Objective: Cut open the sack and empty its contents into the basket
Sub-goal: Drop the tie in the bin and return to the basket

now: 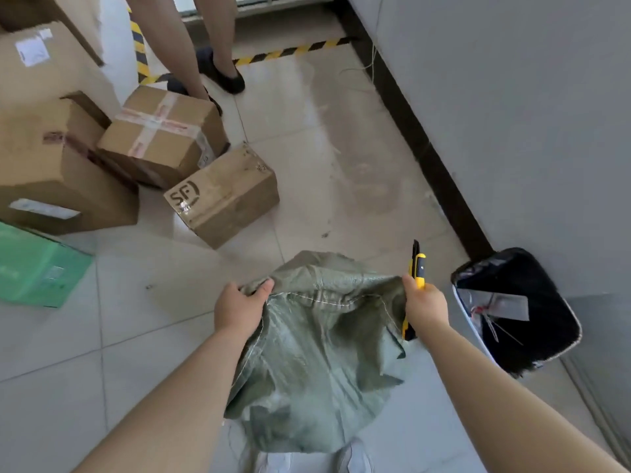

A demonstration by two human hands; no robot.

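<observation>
I see cardboard boxes [68,138] piled at the left on the tiled floor [341,148], one marked SF [222,199] nearest. A green box [37,268] lies at the left edge. Someone's legs [201,39] stand beyond, beside striped hazard tape [293,51].

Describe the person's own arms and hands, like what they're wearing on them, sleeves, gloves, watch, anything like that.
Nothing is worn on either arm as far as the view shows. The left hand and right hand are bare, with no gloves, and no rings can be made out. Both forearms are uncovered up to the bottom frame edge: no sleeves, watch, bracelet or markings appear.
</observation>
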